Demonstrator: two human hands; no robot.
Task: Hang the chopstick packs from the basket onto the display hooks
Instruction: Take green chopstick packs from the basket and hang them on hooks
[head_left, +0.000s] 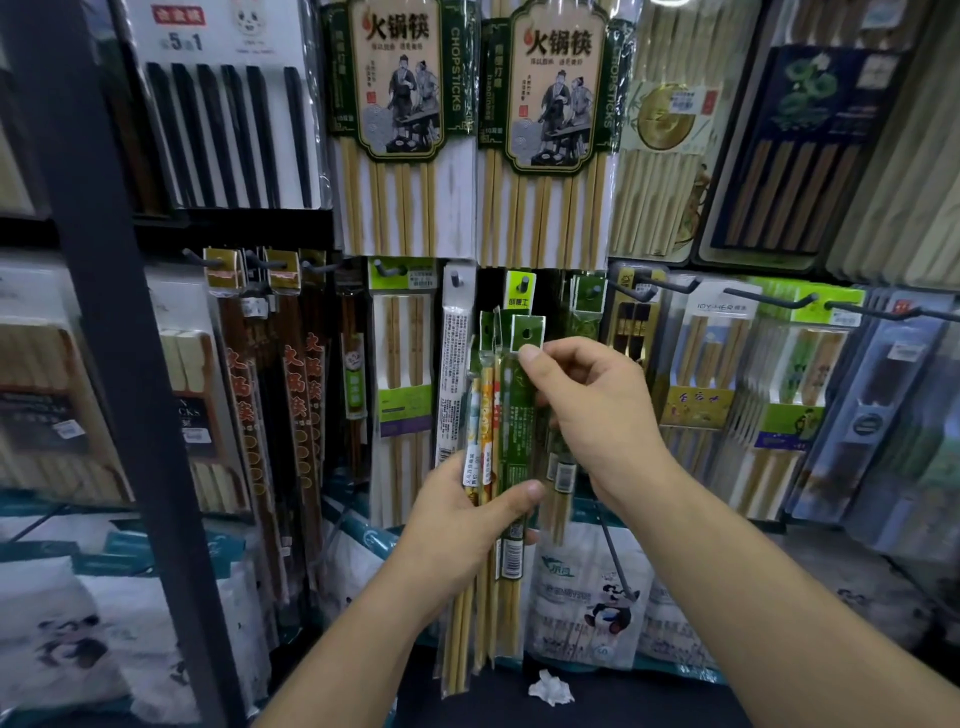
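Left hand (470, 512) grips chopstick packs (493, 467) (upright); right hand (592, 405) pinches the green one's top.

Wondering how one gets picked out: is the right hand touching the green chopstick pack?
Touching. The head view shows the right hand pinching the green chopstick pack just below its hang tab, thumb pressed on its front.

The left hand (460, 517) covers the middle of the chopstick packs (519, 415), so their number cannot be told. Most fingers of the right hand (597, 415) are hidden behind the packs' green tops. The top edge cuts off the large hotpot packs (400, 124). Print on the white label (451, 374) is too small to read. The blue packs at far right (893, 410) are blurred.
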